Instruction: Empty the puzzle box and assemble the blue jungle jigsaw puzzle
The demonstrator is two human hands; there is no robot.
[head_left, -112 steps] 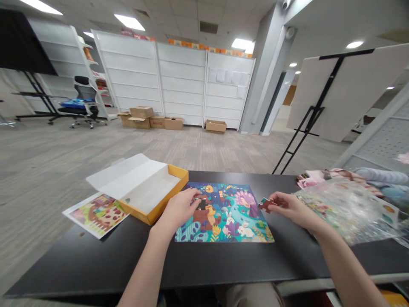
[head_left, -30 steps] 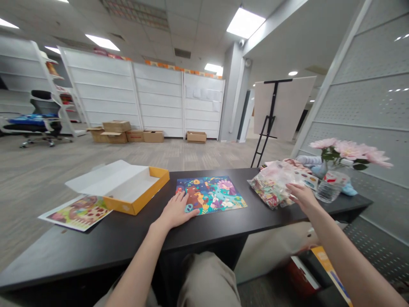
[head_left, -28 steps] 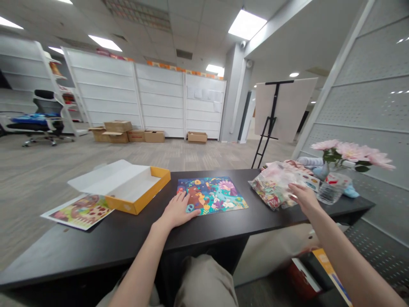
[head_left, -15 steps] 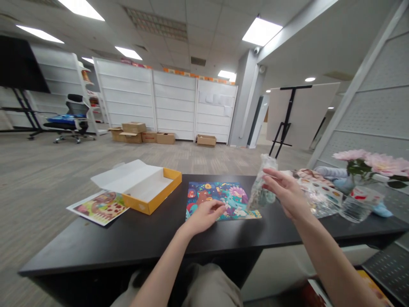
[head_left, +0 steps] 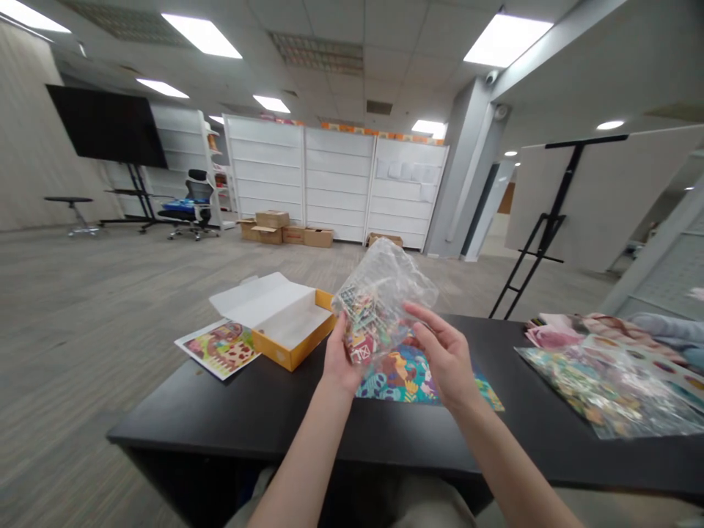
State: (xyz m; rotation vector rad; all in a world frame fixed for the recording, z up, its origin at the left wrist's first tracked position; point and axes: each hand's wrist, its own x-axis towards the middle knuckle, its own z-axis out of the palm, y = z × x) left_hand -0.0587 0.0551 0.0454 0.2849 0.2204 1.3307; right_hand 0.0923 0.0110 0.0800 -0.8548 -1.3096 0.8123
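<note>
A clear plastic bag of colourful puzzle pieces (head_left: 366,319) is held up above the table in my left hand (head_left: 342,359), whose thumb and fingers grip its lower left side. A red barn picture shows through the plastic. My right hand (head_left: 448,356) is at the bag's right side, fingers loosely bent and apart, with the fingertips at the plastic. Beneath both hands lies a flat blue picture with cartoon animals (head_left: 404,378), partly covered by the bag and my right hand.
An open yellow box (head_left: 308,345) with its white flap raised stands left on the black table (head_left: 264,418). A farm picture sheet (head_left: 223,348) sticks out beside it. At right lie another bag of pieces (head_left: 610,389) and pinkish cloth (head_left: 555,330).
The bag has come from my right hand over to my left, toward the middle. My left hand has risen off the blue picture. The view has swung left.
</note>
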